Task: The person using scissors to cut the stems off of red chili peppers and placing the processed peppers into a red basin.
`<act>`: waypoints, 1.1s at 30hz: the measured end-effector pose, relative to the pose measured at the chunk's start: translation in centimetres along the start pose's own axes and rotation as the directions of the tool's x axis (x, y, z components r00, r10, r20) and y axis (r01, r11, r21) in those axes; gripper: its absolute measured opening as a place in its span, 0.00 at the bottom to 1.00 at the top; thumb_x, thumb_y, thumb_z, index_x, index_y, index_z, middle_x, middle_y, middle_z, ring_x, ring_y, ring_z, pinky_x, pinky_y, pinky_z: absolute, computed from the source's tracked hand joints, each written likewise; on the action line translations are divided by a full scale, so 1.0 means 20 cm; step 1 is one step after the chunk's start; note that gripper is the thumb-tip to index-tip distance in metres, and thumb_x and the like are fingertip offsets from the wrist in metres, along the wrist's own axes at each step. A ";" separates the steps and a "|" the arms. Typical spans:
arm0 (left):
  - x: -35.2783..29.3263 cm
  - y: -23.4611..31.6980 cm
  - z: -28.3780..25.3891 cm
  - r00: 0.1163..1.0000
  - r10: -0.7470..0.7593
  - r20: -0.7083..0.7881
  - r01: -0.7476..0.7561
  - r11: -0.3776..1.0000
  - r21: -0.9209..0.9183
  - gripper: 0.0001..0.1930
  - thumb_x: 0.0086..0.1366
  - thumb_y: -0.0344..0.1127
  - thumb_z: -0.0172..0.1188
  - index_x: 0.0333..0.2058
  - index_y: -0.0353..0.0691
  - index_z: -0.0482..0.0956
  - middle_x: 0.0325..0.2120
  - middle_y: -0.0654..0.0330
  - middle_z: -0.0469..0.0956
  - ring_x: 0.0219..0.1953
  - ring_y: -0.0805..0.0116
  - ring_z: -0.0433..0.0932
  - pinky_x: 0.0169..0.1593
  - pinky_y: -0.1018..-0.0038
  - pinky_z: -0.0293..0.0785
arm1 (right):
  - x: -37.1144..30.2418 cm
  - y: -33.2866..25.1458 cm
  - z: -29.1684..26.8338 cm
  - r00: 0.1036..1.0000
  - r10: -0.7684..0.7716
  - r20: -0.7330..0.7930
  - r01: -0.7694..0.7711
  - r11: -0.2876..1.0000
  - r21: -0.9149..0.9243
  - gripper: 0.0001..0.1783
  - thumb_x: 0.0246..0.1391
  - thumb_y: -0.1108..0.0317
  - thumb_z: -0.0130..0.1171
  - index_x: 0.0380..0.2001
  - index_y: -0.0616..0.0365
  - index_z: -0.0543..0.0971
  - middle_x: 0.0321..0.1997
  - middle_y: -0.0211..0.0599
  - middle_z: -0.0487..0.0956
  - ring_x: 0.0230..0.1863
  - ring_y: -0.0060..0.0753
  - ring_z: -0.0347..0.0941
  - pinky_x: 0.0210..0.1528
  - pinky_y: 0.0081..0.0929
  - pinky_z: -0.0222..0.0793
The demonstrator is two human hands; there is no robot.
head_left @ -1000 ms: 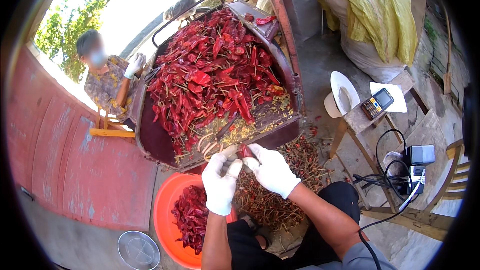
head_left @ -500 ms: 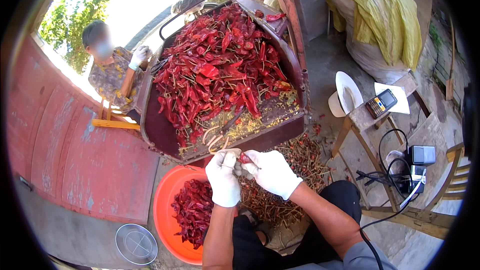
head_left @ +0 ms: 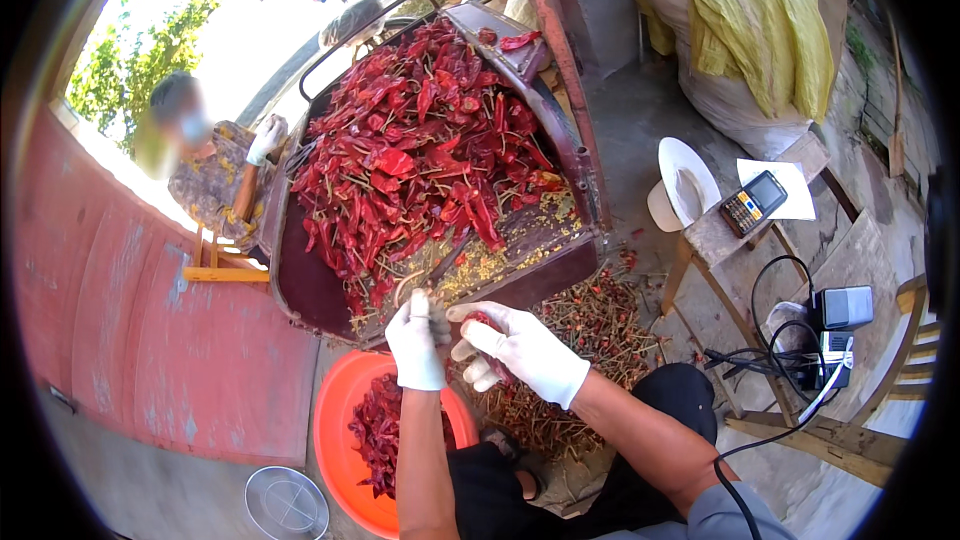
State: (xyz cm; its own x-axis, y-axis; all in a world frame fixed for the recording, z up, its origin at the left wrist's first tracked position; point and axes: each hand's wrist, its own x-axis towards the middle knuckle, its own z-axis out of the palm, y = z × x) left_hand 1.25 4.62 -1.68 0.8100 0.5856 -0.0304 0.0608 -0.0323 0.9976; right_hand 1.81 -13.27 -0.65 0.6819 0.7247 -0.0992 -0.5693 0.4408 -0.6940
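Observation:
Both my hands wear white gloves and are raised at the near edge of a cart bed (head_left: 540, 285). My right hand (head_left: 525, 350) is closed around a dried red chili pepper (head_left: 482, 319), only part of which shows between thumb and fingers. Just beside it, my left hand (head_left: 418, 345) has thumb and fingertips drawn together; what they hold, if anything, is too small to tell. In the cart lies a large heap of dried red chili peppers (head_left: 410, 150), many with stems. Below my left hand stands an orange basin (head_left: 335, 430) with more red peppers (head_left: 378, 445) in it.
Stems and pepper bits (head_left: 590, 340) cover the floor to the right. A round metal sieve (head_left: 287, 505) lies at lower left. On the right, a wooden stool (head_left: 705, 235) bears a handheld device (head_left: 755, 202) and a white hat (head_left: 685, 185). Another gloved person (head_left: 225, 165) sits at the cart's left.
My hands have come apart from each other: the left shifted left, while the right keeps a pepper. The view has turned slightly, moving the cart leftward.

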 end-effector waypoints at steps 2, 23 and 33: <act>0.10 -0.06 0.03 0.999 0.014 0.052 -0.022 0.987 0.161 0.17 0.71 0.44 0.58 0.42 0.34 0.83 0.26 0.63 0.80 0.28 0.78 0.75 0.32 0.79 0.72 | -0.01 -0.04 0.01 0.999 -0.007 -0.048 0.005 0.999 -0.038 0.17 0.70 0.63 0.51 0.55 0.62 0.73 0.34 0.34 0.80 0.27 0.19 0.75 0.30 0.19 0.76; 0.58 -0.17 0.48 0.638 0.163 0.753 -0.668 -0.369 0.646 0.20 0.62 0.30 0.51 0.52 0.52 0.79 0.36 0.53 0.77 0.40 0.54 0.80 0.41 0.60 0.77 | 0.05 -0.04 -0.05 0.997 -0.019 -0.072 -0.008 0.932 -0.363 0.16 0.65 0.60 0.53 0.47 0.61 0.80 0.29 0.37 0.82 0.24 0.25 0.78 0.27 0.24 0.75; 0.47 -0.18 0.22 0.667 0.545 0.508 -0.710 0.259 0.655 0.25 0.53 0.21 0.58 0.53 0.44 0.78 0.45 0.52 0.78 0.48 0.53 0.77 0.51 0.63 0.75 | 0.06 -0.05 -0.04 0.990 -0.034 -0.134 -0.019 0.927 -0.376 0.17 0.64 0.61 0.53 0.48 0.62 0.79 0.30 0.36 0.83 0.23 0.23 0.77 0.28 0.22 0.75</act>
State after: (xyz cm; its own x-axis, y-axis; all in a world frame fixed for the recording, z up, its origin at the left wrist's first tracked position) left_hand 11.17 6.77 -5.89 0.8698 -0.0379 0.4919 -0.1772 -0.9545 0.2399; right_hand 3.56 -13.29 -0.71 0.7565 0.6315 -0.1703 -0.3681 0.1957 -0.9090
